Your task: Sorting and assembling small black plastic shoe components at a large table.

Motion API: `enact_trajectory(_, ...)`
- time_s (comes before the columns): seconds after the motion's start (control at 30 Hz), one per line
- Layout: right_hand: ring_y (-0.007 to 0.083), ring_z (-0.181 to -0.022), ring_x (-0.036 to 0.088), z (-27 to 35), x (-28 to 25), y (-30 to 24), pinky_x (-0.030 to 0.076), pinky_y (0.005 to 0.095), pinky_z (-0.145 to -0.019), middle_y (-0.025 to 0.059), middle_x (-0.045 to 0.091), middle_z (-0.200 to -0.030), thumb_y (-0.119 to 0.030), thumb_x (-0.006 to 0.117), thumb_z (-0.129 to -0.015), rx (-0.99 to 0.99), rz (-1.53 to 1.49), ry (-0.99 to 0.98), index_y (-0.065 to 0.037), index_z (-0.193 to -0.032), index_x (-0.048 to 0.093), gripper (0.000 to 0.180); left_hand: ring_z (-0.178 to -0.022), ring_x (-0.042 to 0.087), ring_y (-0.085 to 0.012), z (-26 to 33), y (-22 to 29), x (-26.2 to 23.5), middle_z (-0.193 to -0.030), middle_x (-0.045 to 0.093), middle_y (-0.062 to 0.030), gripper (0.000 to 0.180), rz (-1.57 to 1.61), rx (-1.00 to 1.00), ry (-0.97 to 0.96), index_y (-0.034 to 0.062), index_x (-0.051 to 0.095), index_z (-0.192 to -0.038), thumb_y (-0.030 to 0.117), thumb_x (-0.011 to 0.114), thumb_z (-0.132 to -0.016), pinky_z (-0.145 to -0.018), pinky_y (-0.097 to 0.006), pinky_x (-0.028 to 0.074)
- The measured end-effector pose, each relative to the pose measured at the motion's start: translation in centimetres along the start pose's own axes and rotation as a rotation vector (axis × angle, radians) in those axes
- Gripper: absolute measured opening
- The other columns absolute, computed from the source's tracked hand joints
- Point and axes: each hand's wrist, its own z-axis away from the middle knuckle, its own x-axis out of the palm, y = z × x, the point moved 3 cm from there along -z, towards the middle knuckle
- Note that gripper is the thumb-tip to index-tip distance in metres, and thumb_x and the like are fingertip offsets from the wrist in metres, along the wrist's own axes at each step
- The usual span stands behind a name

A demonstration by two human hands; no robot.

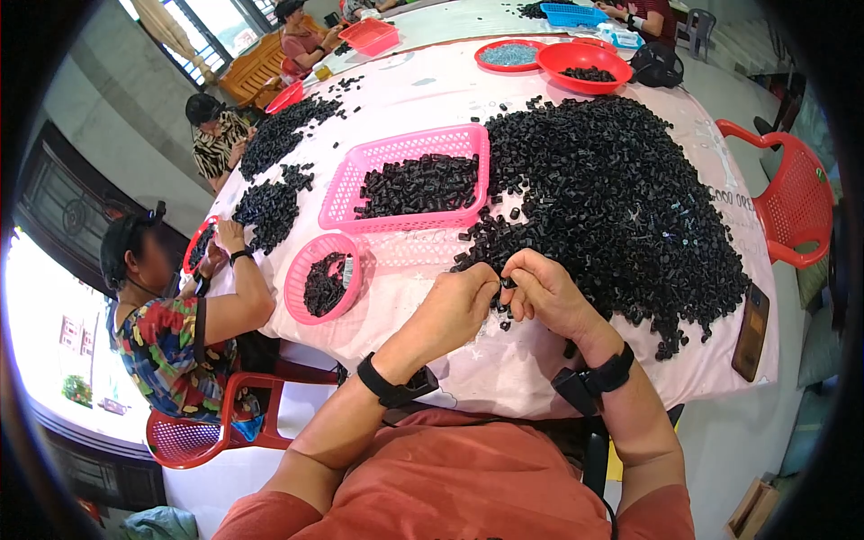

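My left hand [466, 301] and my right hand [542, 286] meet over the near edge of a large heap of small black plastic parts [612, 198]. Between their fingertips is one small black plastic part [508, 283], pinched from both sides; its exact shape is too small to make out. Left of the heap stands a pink rectangular basket [405, 220], partly filled with similar black parts. Nearer me is a round pink basket [297, 288] with dark flat pieces and a pale strip inside.
A phone [751, 333] lies at the table's right edge, near a red plastic chair [792, 198]. Red bowls [585, 58] stand at the far side. A person in a patterned shirt [171, 351] works at the left; several others sit farther off beside smaller black piles [283, 135].
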Motion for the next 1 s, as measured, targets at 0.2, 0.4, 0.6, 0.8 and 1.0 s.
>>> enact_trajectory(0.2,0.0118,-0.060,0.066,0.1,0.2,-0.4,0.048,0.0216,-0.051,0.0098,0.068,-0.083,-0.011,0.046,-0.104,-0.006,-0.007,-0.010,-0.003,-0.104,0.055,0.011,-0.056,0.062,-0.0213,-0.1,0.4,0.0,-0.066,0.062,-0.0124,0.013,-0.072,0.046,0.015,-0.0009,0.060,-0.092,0.009,0.055,-0.099,-0.053,-0.035,0.048)
enact_trajectory(0.4,0.0134,-0.061,0.068,0.2,0.4,-0.7,0.052,0.0237,-0.052,0.0093,0.069,-0.081,-0.008,0.050,-0.102,-0.043,0.152,0.026,-0.001,-0.102,0.056,0.009,-0.064,0.065,-0.0369,-0.1,0.8,-0.3,-0.070,0.063,-0.0220,0.012,-0.169,0.066,-0.020,-0.0022,0.060,-0.091,0.007,0.054,-0.096,-0.059,-0.041,0.051)
enact_trajectory(0.6,0.0138,-0.059,0.068,0.3,0.5,-1.0,0.052,0.0246,-0.052,0.0082,0.068,-0.079,-0.007,0.052,-0.100,-0.102,0.188,0.076,-0.001,-0.098,0.057,0.008,-0.068,0.066,-0.0422,-0.4,0.8,-0.4,-0.073,0.064,-0.0248,0.012,-0.215,0.088,-0.035,-0.0031,0.061,-0.090,0.006,0.055,-0.094,-0.062,-0.045,0.051)
enact_trajectory(0.8,0.0141,-0.058,0.068,0.3,0.7,-1.5,0.052,0.0256,-0.052,0.0070,0.066,-0.072,-0.008,0.054,-0.099,-0.201,0.319,0.113,0.000,-0.096,0.058,0.009,-0.069,0.066,-0.0426,-0.4,1.1,-0.6,-0.073,0.064,-0.0256,0.012,-0.210,0.044,-0.034,-0.0032,0.062,-0.090,0.006,0.056,-0.093,-0.062,-0.045,0.052)
enact_trajectory(1.0,0.0137,-0.055,0.065,0.5,0.6,-1.7,0.051,0.0261,-0.052,0.0077,0.068,-0.072,-0.011,0.056,-0.099,-0.237,0.349,0.129,0.000,-0.095,0.060,0.012,-0.066,0.065,-0.0413,-0.4,1.0,-0.3,-0.071,0.063,-0.0251,0.010,-0.219,0.110,0.014,-0.0029,0.062,-0.090,0.005,0.057,-0.092,-0.060,-0.044,0.051)
